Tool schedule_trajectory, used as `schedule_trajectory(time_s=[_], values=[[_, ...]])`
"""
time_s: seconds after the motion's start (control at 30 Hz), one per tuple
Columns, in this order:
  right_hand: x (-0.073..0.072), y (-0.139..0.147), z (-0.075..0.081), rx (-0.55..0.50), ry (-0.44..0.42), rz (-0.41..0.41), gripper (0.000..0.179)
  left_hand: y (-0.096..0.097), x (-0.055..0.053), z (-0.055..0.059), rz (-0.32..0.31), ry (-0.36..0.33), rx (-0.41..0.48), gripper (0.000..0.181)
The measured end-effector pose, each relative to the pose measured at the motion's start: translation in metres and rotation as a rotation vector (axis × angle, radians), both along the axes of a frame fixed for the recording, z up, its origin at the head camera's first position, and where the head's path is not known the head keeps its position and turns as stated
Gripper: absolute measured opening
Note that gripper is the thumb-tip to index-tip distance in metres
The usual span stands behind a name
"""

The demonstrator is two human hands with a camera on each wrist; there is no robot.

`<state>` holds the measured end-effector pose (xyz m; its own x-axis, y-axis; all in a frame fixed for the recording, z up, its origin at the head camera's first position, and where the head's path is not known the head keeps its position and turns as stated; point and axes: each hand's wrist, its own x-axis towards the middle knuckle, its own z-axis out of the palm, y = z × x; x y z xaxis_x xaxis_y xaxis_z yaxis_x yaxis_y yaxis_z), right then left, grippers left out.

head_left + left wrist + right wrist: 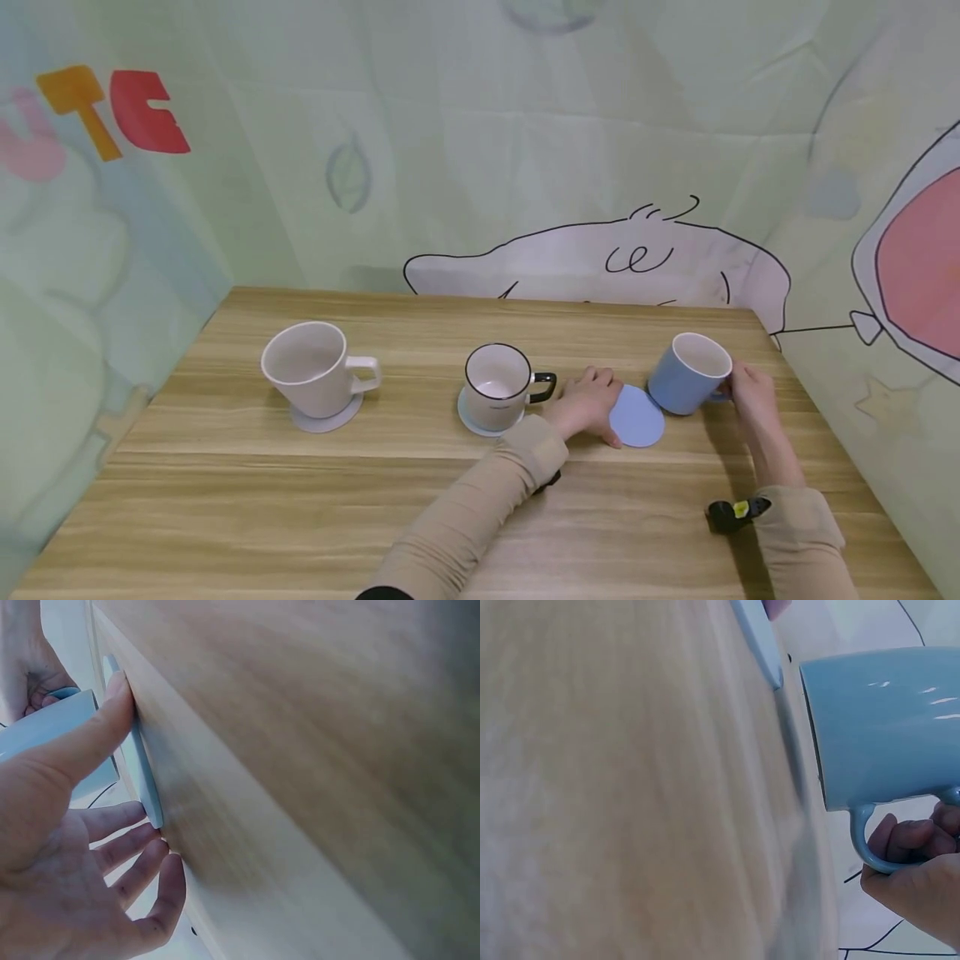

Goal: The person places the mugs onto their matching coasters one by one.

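Observation:
My right hand [752, 393] grips the handle of a light blue mug [681, 385] at the right of the table, its fingers hooked through the handle in the right wrist view. The mug's base stands a little off the tabletop there. Just left of the mug lies a round blue coaster [637, 418]. My left hand [587, 402] holds this coaster by its rim, with the thumb [112, 697] at one side and the index fingertip at the other. In the left wrist view the coaster shows edge-on, close over the wood.
Beside my left hand, a white mug with black rim and handle [497, 387] stands on a pale blue coaster [480, 427]. Farther left, a wide white mug [307, 371] sits on a grey-lilac coaster [324, 423]. Printed cloth [450, 167] hangs behind the wooden table [300, 517].

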<state>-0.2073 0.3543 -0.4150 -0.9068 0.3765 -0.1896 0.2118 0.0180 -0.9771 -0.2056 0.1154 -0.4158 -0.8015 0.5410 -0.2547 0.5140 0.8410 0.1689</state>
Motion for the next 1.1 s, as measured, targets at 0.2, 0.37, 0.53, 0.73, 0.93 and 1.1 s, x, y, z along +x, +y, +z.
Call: schedule_trajectory(time_s=[0.2, 0.37, 0.53, 0.73, 0.93, 1.1], values=[[0.002, -0.002, 0.004, 0.033, 0.011, 0.061, 0.051, -0.001, 0.0, -0.001, -0.001, 0.002, 0.012, 0.089], [0.002, -0.004, 0.006, 0.034, 0.013, 0.063, 0.052, -0.001, 0.001, -0.001, -0.004, 0.004, 0.016, 0.089], [0.004, -0.009, 0.009, -0.022, 0.041, 0.066, 0.05, -0.001, 0.001, -0.001, 0.0, 0.001, 0.014, 0.09], [0.006, -0.014, 0.012, -0.079, 0.104, 0.078, 0.048, -0.001, 0.001, -0.002, 0.0, 0.01, 0.0, 0.09], [0.009, -0.017, 0.014, -0.059, 0.11, 0.094, 0.046, -0.002, 0.0, -0.002, -0.003, 0.011, 0.003, 0.091], [0.011, -0.017, 0.015, -0.047, 0.092, 0.128, 0.045, -0.002, 0.0, -0.002, 0.0, 0.004, 0.012, 0.09]])
